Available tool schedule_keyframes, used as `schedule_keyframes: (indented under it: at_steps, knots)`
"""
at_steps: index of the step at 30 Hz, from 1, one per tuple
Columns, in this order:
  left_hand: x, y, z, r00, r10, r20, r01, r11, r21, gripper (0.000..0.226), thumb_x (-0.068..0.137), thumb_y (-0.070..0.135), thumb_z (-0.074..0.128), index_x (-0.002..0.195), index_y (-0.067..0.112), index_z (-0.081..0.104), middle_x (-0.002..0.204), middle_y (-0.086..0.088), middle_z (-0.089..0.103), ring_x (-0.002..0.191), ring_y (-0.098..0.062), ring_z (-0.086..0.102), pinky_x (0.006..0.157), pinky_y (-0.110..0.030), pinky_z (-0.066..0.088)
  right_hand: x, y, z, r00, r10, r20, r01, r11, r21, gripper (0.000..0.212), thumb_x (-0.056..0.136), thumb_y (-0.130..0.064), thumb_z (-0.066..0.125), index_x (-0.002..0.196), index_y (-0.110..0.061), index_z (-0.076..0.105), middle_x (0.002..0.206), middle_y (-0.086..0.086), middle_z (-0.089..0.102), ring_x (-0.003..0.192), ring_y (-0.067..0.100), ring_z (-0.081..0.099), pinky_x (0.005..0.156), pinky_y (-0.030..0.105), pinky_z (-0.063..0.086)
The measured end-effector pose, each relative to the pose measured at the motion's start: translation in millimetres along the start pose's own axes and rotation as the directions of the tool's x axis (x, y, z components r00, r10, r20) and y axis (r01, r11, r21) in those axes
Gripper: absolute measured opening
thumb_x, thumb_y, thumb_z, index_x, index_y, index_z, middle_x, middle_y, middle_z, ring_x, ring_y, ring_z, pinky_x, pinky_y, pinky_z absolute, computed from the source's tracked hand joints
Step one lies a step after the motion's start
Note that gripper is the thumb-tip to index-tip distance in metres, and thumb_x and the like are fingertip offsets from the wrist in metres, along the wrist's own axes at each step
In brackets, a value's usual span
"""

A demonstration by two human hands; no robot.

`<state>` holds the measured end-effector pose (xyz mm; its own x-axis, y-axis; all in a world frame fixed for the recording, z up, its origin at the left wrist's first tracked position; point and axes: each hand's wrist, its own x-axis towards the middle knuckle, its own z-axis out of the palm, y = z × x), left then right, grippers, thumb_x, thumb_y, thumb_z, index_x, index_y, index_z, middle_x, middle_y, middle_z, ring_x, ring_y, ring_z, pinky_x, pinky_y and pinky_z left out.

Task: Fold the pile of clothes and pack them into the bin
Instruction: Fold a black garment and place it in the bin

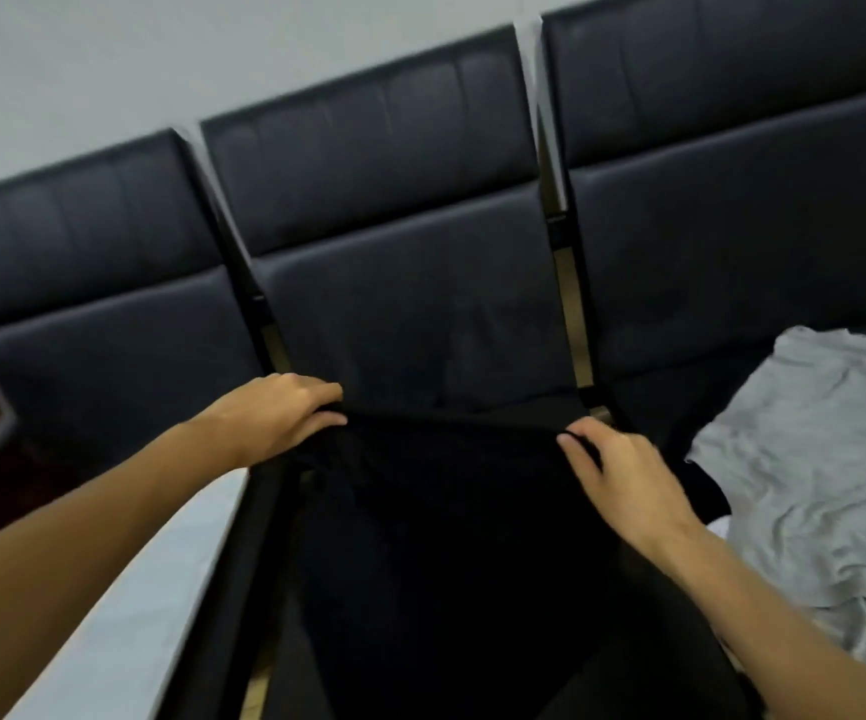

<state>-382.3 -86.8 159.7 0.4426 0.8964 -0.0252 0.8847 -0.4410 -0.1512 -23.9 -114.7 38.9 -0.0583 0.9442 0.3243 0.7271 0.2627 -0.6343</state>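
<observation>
**Black garment held at its far edge by both hands**

Head view: the left hand (pixel 285 415) and right hand (pixel 615 472) each pinch the far edge of one black garment (pixel 446 537), the grip closed on cloth. The garment hangs toward the viewer across the middle of three black seats (pixel 410 304). One grey garment (pixel 810 459) lies right of the right hand. No writing readable.

one head-worn wide-angle view looks forward and down, close over the black seats (pixel 410 304), tilted.
</observation>
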Motion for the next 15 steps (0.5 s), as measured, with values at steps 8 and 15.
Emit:
schedule_keyframes:
  at_steps: [8, 15]
  knots:
    - [-155.9, 3.7, -109.0, 0.931, -0.226, -0.285, 0.184, 0.969, -0.167, 0.058, 0.077, 0.082, 0.039, 0.070, 0.028, 0.058, 0.054, 0.005, 0.056, 0.054, -0.008, 0.057, 0.056, -0.036, 0.050, 10.4, -114.8, -123.8, 0.871, -0.471, 0.138, 0.488, 0.862, -0.138, 0.060, 0.074, -0.077, 0.045, 0.079, -0.022, 0.067, 0.063, -0.007, 0.062, 0.059, 0.007, 0.057, 0.057, 0.034, 0.050]
    - [-248.9, 52.2, -160.2, 0.810, -0.287, -0.512, 0.042, 0.899, -0.437, 0.014, 0.086, 0.041, 0.061, 0.077, 0.033, 0.068, 0.082, 0.013, 0.069, 0.075, -0.005, 0.066, 0.065, -0.015, 0.048, -18.1, -190.1, -218.1, 0.817, -0.530, 0.228, 0.543, 0.840, 0.008, 0.035, 0.077, -0.058, 0.064, 0.076, -0.023, 0.070, 0.069, -0.006, 0.066, 0.064, 0.008, 0.059, 0.065, 0.030, 0.048]
